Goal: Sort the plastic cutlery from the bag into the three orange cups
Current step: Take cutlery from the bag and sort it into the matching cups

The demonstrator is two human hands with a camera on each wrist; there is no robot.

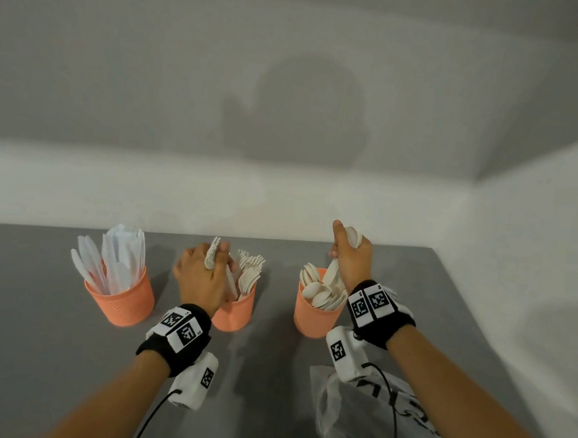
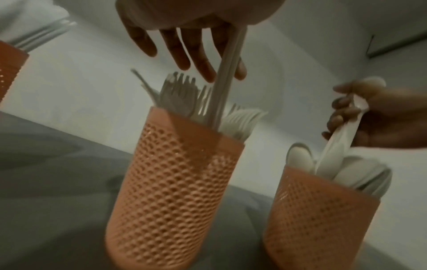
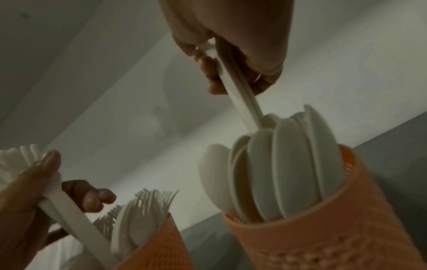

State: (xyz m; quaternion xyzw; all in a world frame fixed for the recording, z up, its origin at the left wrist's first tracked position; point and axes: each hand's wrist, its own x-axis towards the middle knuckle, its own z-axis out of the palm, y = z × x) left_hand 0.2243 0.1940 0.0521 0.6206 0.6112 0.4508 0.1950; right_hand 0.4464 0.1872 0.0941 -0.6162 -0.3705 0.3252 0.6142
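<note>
Three orange cups in a row on the grey bench (image 1: 27, 350): left cup (image 1: 124, 302) holds knives (image 1: 118, 263), handles down, blades up and fanned; middle cup (image 1: 234, 312) holds forks (image 1: 250, 272), tines up; right cup (image 1: 315, 318) holds spoons (image 1: 320, 293), bowls up. Left hand (image 1: 200, 277) is over the middle cup, thumb and fingers pinching a small bunch of forks (image 1: 213, 254) near the head end; long axis near vertical, tines up above the thumb, handles pointing down into the cup among the others. Left wrist view shows the other fingers (image 2: 175, 47) hanging loosely extended beside the handles. Right hand (image 1: 350, 259) is over the right cup, fingers curled round a bunch of spoons (image 1: 352, 235); bowls stick out the top of the fist, handles slant down and toward the person, tips into the cup. Plastic bag (image 1: 381, 434) lies crumpled on the bench, under the right forearm, nearer the person than the right cup.
</note>
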